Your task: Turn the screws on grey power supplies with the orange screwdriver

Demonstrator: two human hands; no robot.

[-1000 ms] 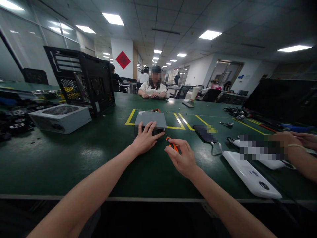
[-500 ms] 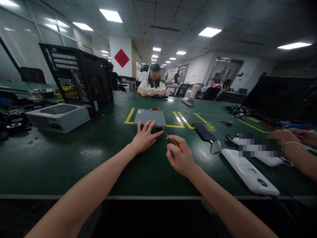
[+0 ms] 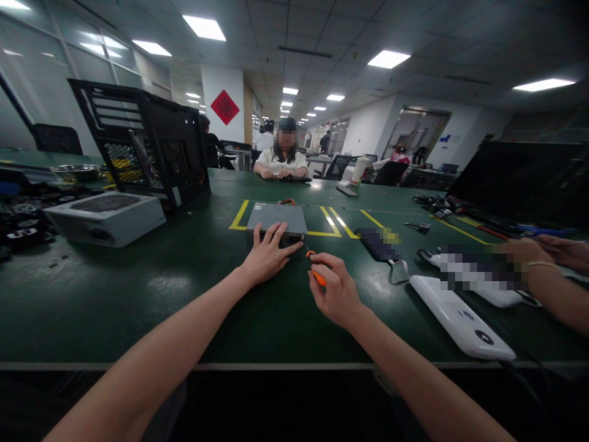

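Note:
A grey computer power supply point(image 3: 276, 214) sits in front of me, with brown-orange wires at its back. My left hand point(image 3: 265, 255) holds it from the near side, fingers spread over the top edge and thumb stretched along the front toward the right corner. In my right hand point(image 3: 338, 290) is a screwdriver point(image 3: 318, 278) with an orange and black handle, pinched between thumb and fingers. Its thin shaft points up and left at the near right corner of the box, close to my left thumb. Whether the tip touches a screw there I cannot tell.
On the left stand another power supply point(image 3: 105, 216) and a black computer case point(image 3: 161, 144). To the right lie a phone point(image 3: 377, 243), a white power bank point(image 3: 460, 319) and a small metal part point(image 3: 418, 227). Another person's hands point(image 3: 524, 255) work at far right; a person point(image 3: 281, 161) sits opposite.
My right fingers have shifted on the screwdriver, so more of its orange handle shows. My left hand and the power supply stay put; the view has moved very slightly.

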